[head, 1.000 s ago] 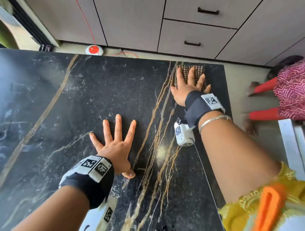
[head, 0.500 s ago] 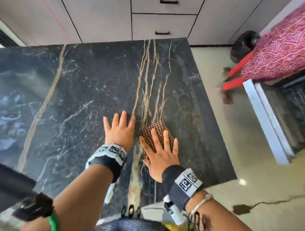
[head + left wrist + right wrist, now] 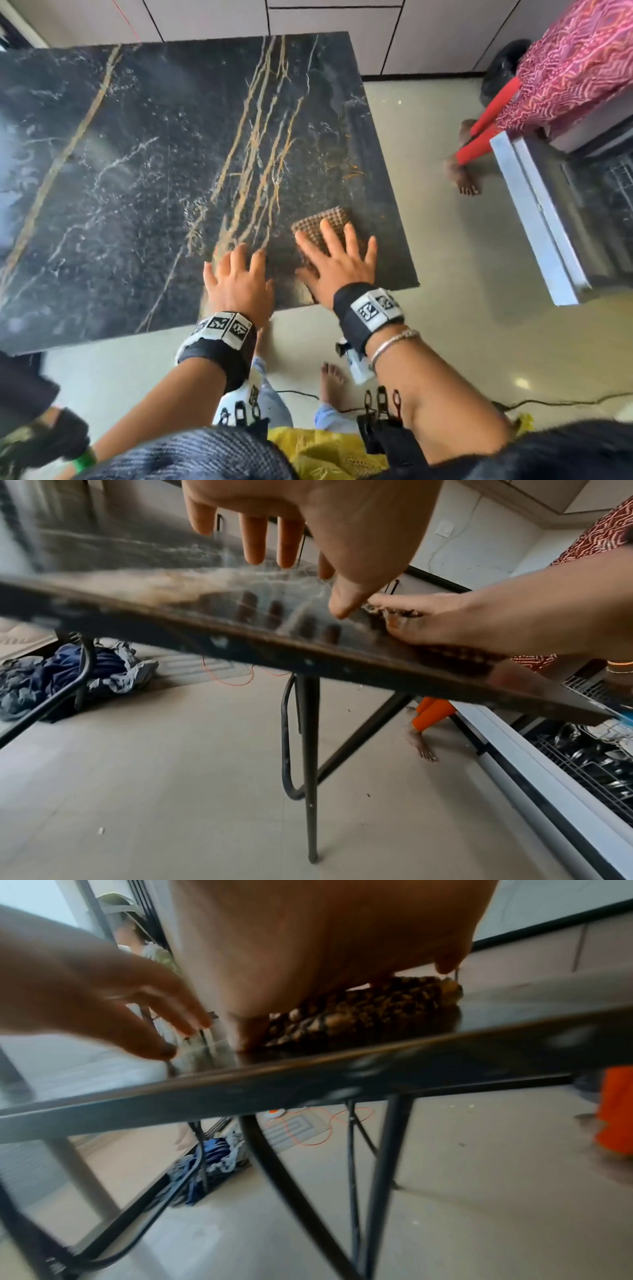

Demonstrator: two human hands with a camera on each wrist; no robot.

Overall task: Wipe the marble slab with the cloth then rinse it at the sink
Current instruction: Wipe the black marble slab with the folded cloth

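The black marble slab with gold and white veins fills the left and middle of the head view. A folded brown checked cloth lies near its near right corner. My right hand presses flat on the cloth with straight, spread fingers; the cloth bulges out from under the palm in the right wrist view. My left hand lies just left of it near the slab's near edge, fingers straight. In the left wrist view the left hand hovers a little over the slab.
The slab rests on thin black metal legs. An open dishwasher with racks stands at the right, and another person stands beside it. A cable runs over the floor. Clothes lie heaped under the table.
My right hand has pulled the cloth from the far right corner back to the near edge, then slid it right. My left hand has drawn back to the near edge.
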